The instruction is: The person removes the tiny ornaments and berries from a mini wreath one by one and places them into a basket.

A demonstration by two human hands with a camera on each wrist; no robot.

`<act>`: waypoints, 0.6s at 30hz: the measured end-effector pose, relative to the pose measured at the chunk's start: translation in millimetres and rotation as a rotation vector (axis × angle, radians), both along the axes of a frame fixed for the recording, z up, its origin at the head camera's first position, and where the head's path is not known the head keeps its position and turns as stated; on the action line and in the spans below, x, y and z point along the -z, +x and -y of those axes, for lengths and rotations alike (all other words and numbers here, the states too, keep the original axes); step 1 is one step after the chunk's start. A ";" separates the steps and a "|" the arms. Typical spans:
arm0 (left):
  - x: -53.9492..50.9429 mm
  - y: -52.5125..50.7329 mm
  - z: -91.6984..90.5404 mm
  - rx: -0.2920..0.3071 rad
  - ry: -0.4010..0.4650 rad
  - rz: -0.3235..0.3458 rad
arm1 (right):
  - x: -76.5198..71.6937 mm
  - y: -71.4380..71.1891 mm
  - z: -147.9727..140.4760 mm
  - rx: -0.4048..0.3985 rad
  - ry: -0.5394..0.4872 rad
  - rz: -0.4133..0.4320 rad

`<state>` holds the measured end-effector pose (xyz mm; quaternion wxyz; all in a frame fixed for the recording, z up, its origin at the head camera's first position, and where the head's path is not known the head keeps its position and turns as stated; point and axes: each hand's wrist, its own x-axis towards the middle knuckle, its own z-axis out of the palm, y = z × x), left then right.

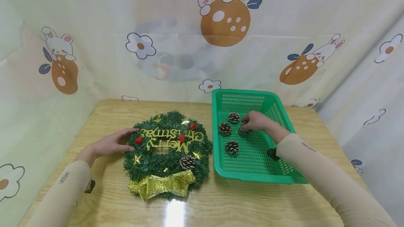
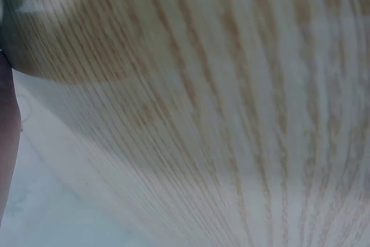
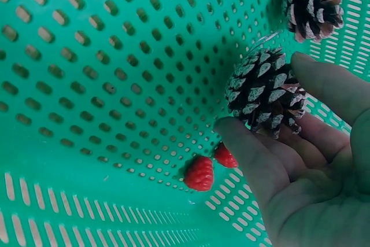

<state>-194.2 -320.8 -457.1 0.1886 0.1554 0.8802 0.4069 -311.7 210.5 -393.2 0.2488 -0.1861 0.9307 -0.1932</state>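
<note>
In the head view, a green perforated plastic basket stands on a light wood-grain table and serves as the reference. A brown pinecone with whitish scale tips is located inside it, under the fingers of the right hand. Three similar pinecones lie apart on the basket's floor. Left of the basket lies a round green tinsel wreath, bearing gold "Merry Christmas" lettering, gold stars, red berries, one pinecone and a glittery gold bow on the side nearest the wearer. The left hand is at the wreath's edge farther from the basket, thumb and fingers spread. A pale curtain printed with rabbits and flowers hangs behind the basket.

The left wrist view shows blurred wood grain and a sliver of skin at the frame's edge; the left hand's posture cannot be told from it.

The right wrist view confirms the right hand's narrow grip: thumb and finger pinch the pinecone within the basket. Another pinecone is beyond the fingertips. Two red textured berries lie in the basket, near the held pinecone.
</note>
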 end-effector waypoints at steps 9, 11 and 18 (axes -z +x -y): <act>-3.3 1.6 -0.5 -0.006 -0.002 0.017 | 2.7 1.6 3.1 -0.006 -0.009 0.018; -3.4 1.3 -0.5 -0.002 0.000 0.015 | 1.8 2.2 3.7 0.001 -0.007 0.020; -1.8 0.6 -0.2 -0.003 0.003 0.014 | 2.8 2.3 2.4 0.034 -0.011 0.035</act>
